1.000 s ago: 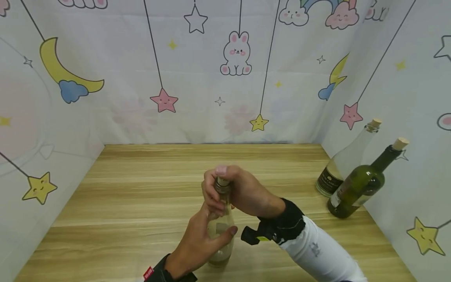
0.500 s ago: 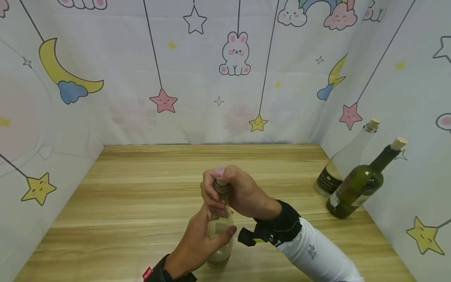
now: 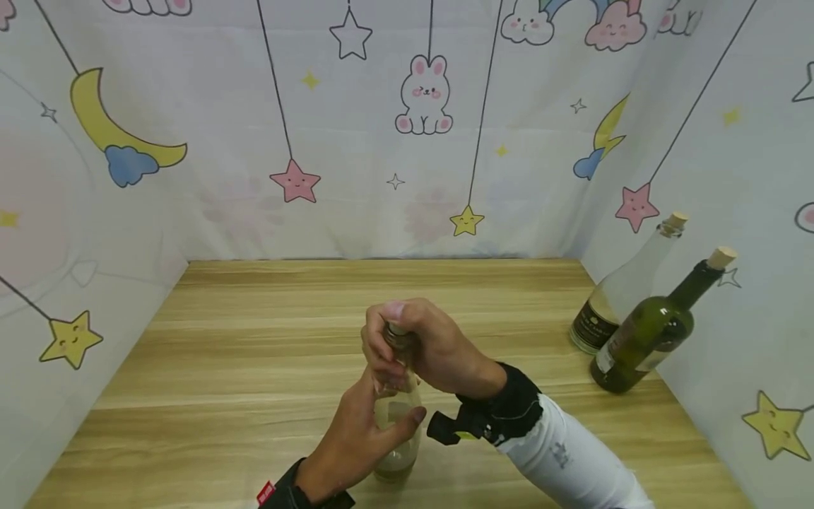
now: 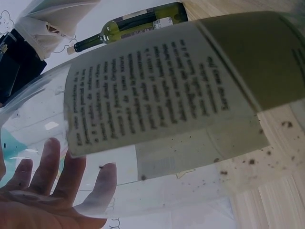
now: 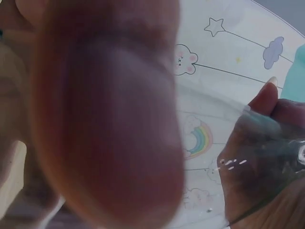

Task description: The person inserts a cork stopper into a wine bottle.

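Observation:
A clear glass bottle stands on the wooden table, between both hands. My left hand grips its body, thumb on the near side. In the left wrist view, the left fingers show through the glass beside a printed back label. My right hand curls round the bottle's neck, with the thumb bent over the top. That thumb and the fingers largely hide the mouth and any stopper there. A blurred thumb fills much of the right wrist view, with the bottle's clear glass at right.
At the table's right side stand two more corked bottles: a clear one with a dark label and a green one in front of it. White cloth walls with cartoon prints enclose the table at the back and both sides.
My right hand has shifted slightly left, thumb still over the bottle's top. The pale cork seen under the thumb a second ago is now mostly out of sight. The left hand keeps its grip.

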A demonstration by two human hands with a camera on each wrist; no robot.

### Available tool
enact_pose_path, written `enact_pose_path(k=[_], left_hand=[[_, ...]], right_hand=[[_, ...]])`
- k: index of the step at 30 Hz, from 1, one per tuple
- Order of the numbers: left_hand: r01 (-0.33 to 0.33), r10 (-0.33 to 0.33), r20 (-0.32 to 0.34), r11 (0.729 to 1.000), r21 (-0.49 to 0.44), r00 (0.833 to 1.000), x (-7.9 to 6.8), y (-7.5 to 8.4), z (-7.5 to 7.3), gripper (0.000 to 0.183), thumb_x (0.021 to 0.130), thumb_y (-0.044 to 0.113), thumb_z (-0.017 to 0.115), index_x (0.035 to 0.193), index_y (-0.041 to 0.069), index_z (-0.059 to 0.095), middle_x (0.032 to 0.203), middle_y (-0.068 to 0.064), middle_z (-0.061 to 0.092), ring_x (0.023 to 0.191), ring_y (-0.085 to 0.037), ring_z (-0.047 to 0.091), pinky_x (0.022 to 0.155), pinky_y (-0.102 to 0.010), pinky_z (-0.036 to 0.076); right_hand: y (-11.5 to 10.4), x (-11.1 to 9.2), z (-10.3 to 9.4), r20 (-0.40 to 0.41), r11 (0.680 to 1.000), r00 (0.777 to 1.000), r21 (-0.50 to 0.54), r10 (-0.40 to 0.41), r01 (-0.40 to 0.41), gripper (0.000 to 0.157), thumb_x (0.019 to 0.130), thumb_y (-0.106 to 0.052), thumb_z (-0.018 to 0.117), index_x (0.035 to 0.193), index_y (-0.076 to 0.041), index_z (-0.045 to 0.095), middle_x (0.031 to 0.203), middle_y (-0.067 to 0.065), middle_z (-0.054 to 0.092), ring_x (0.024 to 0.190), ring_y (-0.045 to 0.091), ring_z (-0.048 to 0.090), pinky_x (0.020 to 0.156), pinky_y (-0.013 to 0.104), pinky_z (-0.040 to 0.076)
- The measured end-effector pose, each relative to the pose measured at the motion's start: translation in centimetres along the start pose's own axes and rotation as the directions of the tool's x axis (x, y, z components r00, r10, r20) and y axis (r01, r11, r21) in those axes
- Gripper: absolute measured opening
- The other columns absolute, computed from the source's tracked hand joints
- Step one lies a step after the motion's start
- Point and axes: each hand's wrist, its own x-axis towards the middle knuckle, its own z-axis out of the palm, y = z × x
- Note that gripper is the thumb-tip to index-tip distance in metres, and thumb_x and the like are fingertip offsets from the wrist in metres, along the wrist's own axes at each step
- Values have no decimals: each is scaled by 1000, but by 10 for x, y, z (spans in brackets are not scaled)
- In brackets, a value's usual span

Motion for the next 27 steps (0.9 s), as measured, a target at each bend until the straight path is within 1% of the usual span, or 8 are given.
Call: enact_pose_path(k=[3,7,9,11,14,18,23,27], left_hand=[[2,-2,3,1000,-11,1000,0,0,-1,45,91,12,73,128,14,47,121,-3,64,105,-16,65,87,-47,58],[-6,6,-1,1000,-18,1000,0,-1,-1,47,91,10,74,129,12,47,126,-4,62,110,-18,63,89,-48,58],[-11,11,-9,1000,-7,1000,-1,-1,-1,48,90,11,75,129,11,48,126,-4,62,111,-18,63,89,-47,58],[-20,20,-13,1000,13,1000,-2,-2,-1,50,89,12,76,131,12,49,125,-4,63,109,-18,63,87,-45,58],[-32,33,-22,999,43,999,-4,-3,-1,47,88,15,78,128,14,53,120,0,65,105,-14,62,85,-43,57],[-36,37,-20,999,25,999,-5,-5,-1,49,86,17,80,127,17,53,119,1,62,106,-15,60,86,-42,56],[-35,34,-14,998,-48,999,-5,-4,-2,67,83,15,82,139,15,44,128,-3,58,119,-25,58,96,-54,52],[-52,51,-14,997,-52,999,-3,-3,-7,77,83,10,81,147,14,37,143,-6,53,130,-28,52,101,-59,48]], right_hand=[[2,-1,0,-19,1000,1000,5,-1,1,48,100,-28,30,69,8,36,61,-5,48,48,11,42,52,24,46],[7,-3,-1,-32,1000,999,3,-14,14,65,101,-49,38,72,9,39,62,-5,51,50,12,46,53,25,46],[11,-5,-2,-26,1000,999,-10,-27,27,66,100,-51,45,75,10,39,64,-4,50,52,14,46,54,25,47],[15,-8,-3,-21,999,999,-41,-26,25,60,100,-43,53,78,12,41,66,-3,51,54,13,48,55,22,47],[25,-13,-3,-24,995,1000,-99,-13,10,40,100,-20,59,83,14,45,64,14,51,60,10,53,59,19,49],[33,-19,-5,-35,978,998,-202,-53,44,24,100,-4,57,81,10,50,67,31,48,64,14,57,63,20,52],[24,-37,-19,-118,951,986,-298,-121,81,25,101,-3,56,78,5,51,67,24,49,61,20,58,61,23,54],[3,-63,-34,-221,920,959,-383,-177,82,27,101,-3,56,76,4,51,63,20,51,58,22,60,62,28,58]])
